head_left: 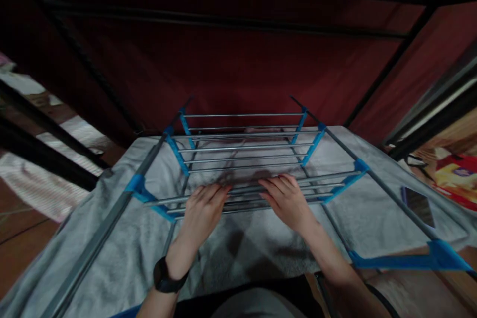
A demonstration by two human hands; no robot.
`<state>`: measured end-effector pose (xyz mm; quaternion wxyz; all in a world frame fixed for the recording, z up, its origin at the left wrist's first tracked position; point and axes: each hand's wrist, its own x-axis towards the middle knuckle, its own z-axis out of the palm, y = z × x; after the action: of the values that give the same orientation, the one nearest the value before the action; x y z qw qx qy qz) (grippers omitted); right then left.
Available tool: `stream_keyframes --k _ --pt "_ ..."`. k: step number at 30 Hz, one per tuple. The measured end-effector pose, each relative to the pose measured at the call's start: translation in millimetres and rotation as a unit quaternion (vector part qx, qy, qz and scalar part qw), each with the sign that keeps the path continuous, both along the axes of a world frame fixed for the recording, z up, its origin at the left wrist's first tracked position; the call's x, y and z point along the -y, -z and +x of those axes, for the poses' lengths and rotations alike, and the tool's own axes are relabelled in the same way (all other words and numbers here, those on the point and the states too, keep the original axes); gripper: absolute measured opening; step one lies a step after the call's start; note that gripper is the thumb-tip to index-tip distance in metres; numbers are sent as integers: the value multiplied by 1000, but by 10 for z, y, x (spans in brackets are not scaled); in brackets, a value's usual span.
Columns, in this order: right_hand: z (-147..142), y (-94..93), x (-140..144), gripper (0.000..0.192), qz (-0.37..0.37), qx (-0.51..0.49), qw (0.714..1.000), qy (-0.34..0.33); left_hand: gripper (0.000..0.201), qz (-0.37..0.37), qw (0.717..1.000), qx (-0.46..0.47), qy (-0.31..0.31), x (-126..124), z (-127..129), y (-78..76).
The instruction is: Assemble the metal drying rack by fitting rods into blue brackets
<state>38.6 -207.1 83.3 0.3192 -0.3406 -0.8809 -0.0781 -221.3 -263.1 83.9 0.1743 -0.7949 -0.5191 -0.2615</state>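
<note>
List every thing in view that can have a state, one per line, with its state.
Drying rack: standing over the towel, its rails bare.
Grey towel: spread flat under the rack.
Left hand: palm down, fingers laid flat on the near rails.
Right hand: palm down, fingers laid flat on the near rails.
Black watch: worn on the left wrist.
Phone: lying flat on the towel, screen dark.

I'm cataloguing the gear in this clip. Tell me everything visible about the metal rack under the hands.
The rack has thin grey metal rods in parallel rows, held by bright blue plastic connectors on grey side poles. It stands on a grey towel before a dark red fabric wall. The left hand and right hand lie flat, fingers spread, on its nearest rods.
</note>
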Motion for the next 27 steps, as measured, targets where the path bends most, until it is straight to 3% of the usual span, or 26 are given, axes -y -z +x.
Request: stream_keyframes --k 4,8,10,13,15,17,23,27 --pt "-115 -14 -43 24 25 34 999 -5 26 -8 999 44 -22 76 60 -30" --pt "-83 -9 -96 23 43 39 998 -20 16 82 975 162 -131 253 -2 59" --pt "-62 -1 -106 23 46 41 998 -24 14 143 933 260 -206 353 -99 145" --pt "-53 -2 -100 22 48 38 998 -23 19 201 837 401 -313 435 -296 281" --pt "-59 -15 -91 23 48 37 998 -22 23 220 782 468 -348 423 -420 341" --pt "-67 -33 -81 24 51 39 998 -22 32 222 757 513 -338 365 -516 356" --pt "-47 -30 -81 24 62 60 996 -18 38 168 755 611 -167 112 -742 247" --pt "0 33 -114 25 65 54 996 -22 38 149 738 628 -198 4 -856 246"
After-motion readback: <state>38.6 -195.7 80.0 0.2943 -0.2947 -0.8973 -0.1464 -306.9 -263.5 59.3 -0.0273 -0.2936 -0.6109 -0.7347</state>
